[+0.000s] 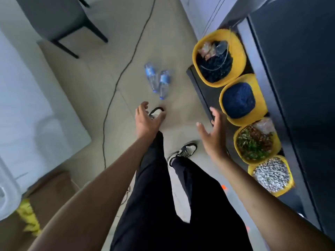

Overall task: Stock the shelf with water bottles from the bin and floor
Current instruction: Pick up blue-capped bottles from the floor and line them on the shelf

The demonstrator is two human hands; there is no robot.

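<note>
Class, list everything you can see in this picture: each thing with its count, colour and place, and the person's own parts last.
water bottles: 2, clear with blue labels and caps, lying side by side on the floor, centre
shelf: 1, dark, along the right side
bins: 4, yellow, in a row on the shelf, all filled
chair: 1, grey with black legs, top left
cable: 1, black, running across the floor
cardboard box: 1, brown, bottom left
shoes: 2, black and white, on the floor
trousers: 1, black, centre bottom
left hand: 1, open, empty, over the front shoe
right hand: 1, open, empty, beside the bins
</note>
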